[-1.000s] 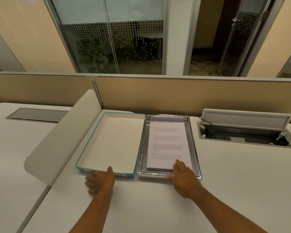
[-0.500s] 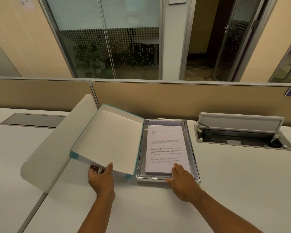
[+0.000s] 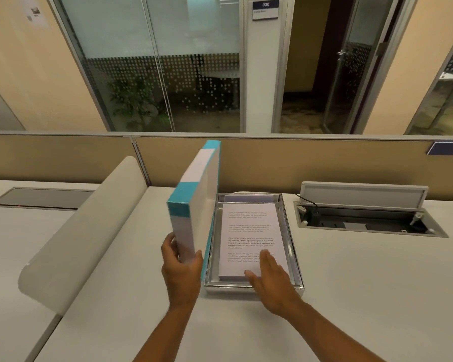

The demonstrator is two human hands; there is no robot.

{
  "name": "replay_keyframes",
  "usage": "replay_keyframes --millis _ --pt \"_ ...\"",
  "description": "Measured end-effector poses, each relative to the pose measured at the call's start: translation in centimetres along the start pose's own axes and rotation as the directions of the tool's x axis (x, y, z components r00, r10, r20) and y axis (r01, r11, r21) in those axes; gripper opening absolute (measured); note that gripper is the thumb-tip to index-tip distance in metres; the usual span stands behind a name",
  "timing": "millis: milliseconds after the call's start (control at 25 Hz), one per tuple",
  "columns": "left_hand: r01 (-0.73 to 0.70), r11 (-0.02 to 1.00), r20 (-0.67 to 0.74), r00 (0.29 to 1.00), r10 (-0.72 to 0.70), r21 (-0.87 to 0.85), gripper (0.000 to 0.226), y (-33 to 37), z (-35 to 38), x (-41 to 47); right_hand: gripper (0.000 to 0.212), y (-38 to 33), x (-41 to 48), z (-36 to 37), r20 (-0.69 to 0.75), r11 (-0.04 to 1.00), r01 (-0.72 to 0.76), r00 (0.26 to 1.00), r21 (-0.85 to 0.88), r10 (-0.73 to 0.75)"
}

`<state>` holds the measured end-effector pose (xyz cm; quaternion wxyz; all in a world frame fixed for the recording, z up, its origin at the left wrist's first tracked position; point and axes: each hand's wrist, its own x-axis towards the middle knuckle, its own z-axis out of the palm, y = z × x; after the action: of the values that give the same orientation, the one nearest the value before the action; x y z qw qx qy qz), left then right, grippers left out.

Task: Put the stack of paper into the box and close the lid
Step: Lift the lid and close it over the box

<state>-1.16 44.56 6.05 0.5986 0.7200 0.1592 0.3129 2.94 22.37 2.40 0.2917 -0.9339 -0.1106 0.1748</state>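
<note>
A stack of printed white paper (image 3: 250,231) lies inside a shallow silver box (image 3: 293,246) on the white desk. The lid (image 3: 194,205), white with teal edges, stands nearly upright on its long side along the box's left wall. My left hand (image 3: 179,267) grips the lid's near end, thumb on the inner face. My right hand (image 3: 268,279) lies flat with fingers spread over the near edge of the paper and the box's front rim.
A curved white divider (image 3: 89,226) runs along the left. An open cable hatch (image 3: 364,212) with a black cord sits in the desk to the right. A beige partition (image 3: 298,163) closes off the far edge of the desk.
My left hand lifted the lid from lying flat on the desk and swung it up to nearly vertical beside the box. My right hand slid a little further onto the paper.
</note>
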Motion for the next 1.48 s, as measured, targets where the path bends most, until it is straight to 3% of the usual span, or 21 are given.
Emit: replay_keyframes --millis 200,320,440,520,640,960,1080,1160,1240,1360,1480 --pt "-0.131 0.975 0.184 0.978 0.098 0.179 0.064 0.1 2.1 -1.6 0.091 -5.1 -1.1 -4.8 -0.219 0.851 0.096 0.975 0.516 0.023" --pt "-0.216 0.92 0.275 0.953 0.126 0.328 0.07 -0.4 3.0 -2.7 0.092 -6.2 -1.3 -7.5 -0.287 0.722 0.118 0.951 0.682 0.116" --pt "-0.498 0.736 0.391 0.857 0.336 0.459 0.083 -1.0 4.3 -3.5 0.084 -5.8 -1.2 -8.8 -0.329 0.696 0.112 0.926 0.709 0.186" --pt "-0.593 0.633 0.462 0.799 0.385 0.498 0.08 -1.2 5.0 -3.6 0.065 -5.1 -1.1 -9.1 -0.37 0.741 0.092 0.902 0.665 0.22" --pt "-0.635 0.547 0.558 0.762 0.329 0.545 0.087 -1.7 5.9 -4.1 0.049 -3.4 -0.7 -8.7 -0.358 0.778 -0.019 0.88 0.627 0.311" --pt "-0.667 0.48 0.703 0.698 0.136 0.569 0.1 -2.1 6.5 -5.2 0.037 1.7 -0.6 -6.0 -0.224 0.667 -0.196 0.843 0.719 0.489" --pt "-0.533 0.601 0.616 0.783 0.084 0.595 0.089 -1.8 5.5 -5.4 0.037 3.6 -0.5 -4.9 -0.194 0.671 -0.28 0.819 0.687 0.54" --pt "-0.353 0.737 0.469 0.881 0.055 0.577 0.077 -1.4 4.7 -4.6 0.039 4.6 -0.5 -4.4 -0.181 0.675 -0.323 0.806 0.664 0.564" --pt "-0.109 0.82 0.296 0.952 -0.076 0.562 0.073 -0.7 4.1 -3.0 0.04 5.3 -0.6 -3.9 -0.166 0.683 -0.355 0.803 0.638 0.573" --pt "0.182 0.831 0.219 0.915 -0.339 0.526 0.059 -1.0 3.4 -1.0 0.042 5.8 -0.7 -3.6 -0.184 0.725 -0.365 0.81 0.584 0.557" --pt "0.249 0.831 0.284 0.858 -0.427 0.497 0.036 -2.0 3.1 -0.7 0.045 6.0 -0.6 -3.6 -0.205 0.77 -0.366 0.823 0.522 0.53"
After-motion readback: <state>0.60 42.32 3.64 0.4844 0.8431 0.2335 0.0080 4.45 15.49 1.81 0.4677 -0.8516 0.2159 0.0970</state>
